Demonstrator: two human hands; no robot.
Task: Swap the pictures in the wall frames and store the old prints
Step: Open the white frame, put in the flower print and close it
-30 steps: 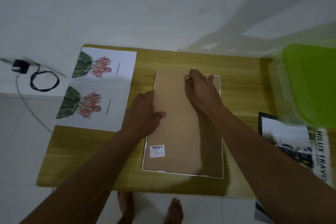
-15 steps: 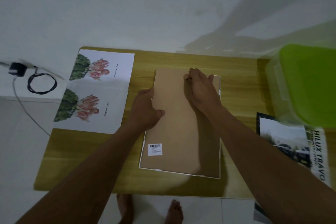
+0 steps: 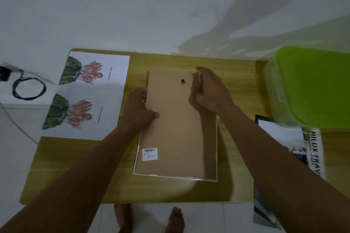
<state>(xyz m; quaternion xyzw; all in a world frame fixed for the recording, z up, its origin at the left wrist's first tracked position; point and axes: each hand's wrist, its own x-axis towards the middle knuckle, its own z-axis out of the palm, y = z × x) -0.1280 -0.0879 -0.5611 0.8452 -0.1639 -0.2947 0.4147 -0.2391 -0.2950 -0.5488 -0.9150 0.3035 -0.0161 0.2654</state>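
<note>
A white picture frame (image 3: pixel 216 149) lies face down in the middle of the wooden table (image 3: pixel 236 81). Its brown backing board (image 3: pixel 174 128) carries a barcode sticker and a small dark hole near the far end. The far end of the board is lifted out of the frame. My left hand (image 3: pixel 141 108) grips the board's left edge, thumb on top. My right hand (image 3: pixel 210 91) holds the board's far right edge with fingers stretched forward. A white sheet with two cactus flower prints (image 3: pixel 85 96) lies to the left.
A clear bin with a green lid (image 3: pixel 312 85) stands at the right end of the table. A car poster (image 3: pixel 295 149) hangs over the right front edge. A black coiled cable (image 3: pixel 28 89) lies on a white ledge at left. Bare feet show below the table's front edge.
The far end of the backing board has come up out of the frame. My right hand slid from the board's top middle to its right edge, uncovering the hole. My left hand closed on the left edge.
</note>
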